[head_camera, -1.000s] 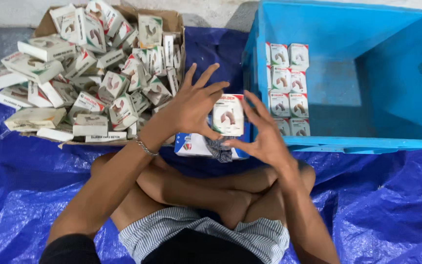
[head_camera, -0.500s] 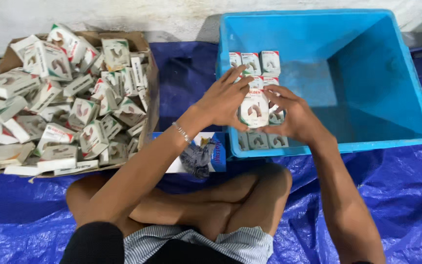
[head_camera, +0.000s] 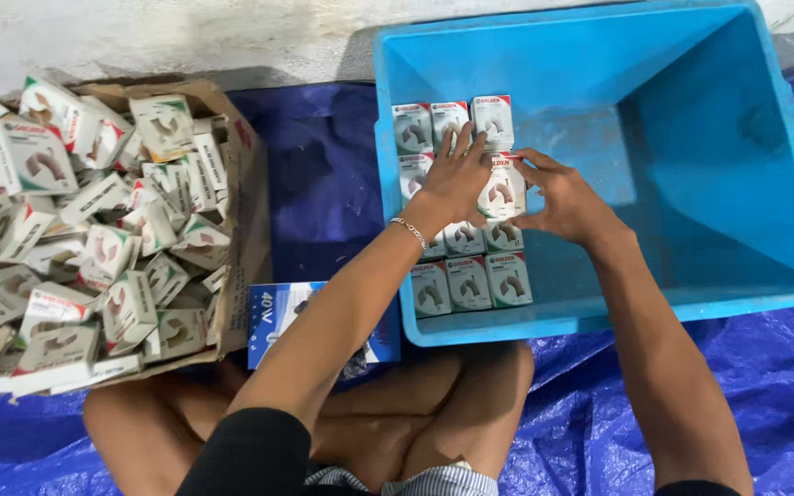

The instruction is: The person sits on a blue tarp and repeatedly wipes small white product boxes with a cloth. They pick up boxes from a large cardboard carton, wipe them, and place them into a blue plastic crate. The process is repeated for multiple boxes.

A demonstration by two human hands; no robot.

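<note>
At far left an open brown cardboard carton (head_camera: pixel 232 174) holds a loose heap of small white boxes. In the blue plastic tub (head_camera: pixel 691 138), the left hand (head_camera: pixel 452 179) and right hand (head_camera: pixel 567 202) together grasp one small white cardboard box (head_camera: pixel 503 191), lowering it into the packed rows (head_camera: pixel 470 280). Best keep it square, edges flush against its neighbours, before letting go.

- The big plastic bin (head_camera: pixel 691 110) is bright blue.
- The small boxes (head_camera: pixel 470 280) in the bin are white and grey with a red stripe on top.
- The cardboard box (head_camera: pixel 245 197) is brown.
- The tarp (head_camera: pixel 765 386) on the floor is dark blue.
- The bracelet (head_camera: pixel 409 231) is silver.
- The sleeve (head_camera: pixel 250 455) is black.
</note>
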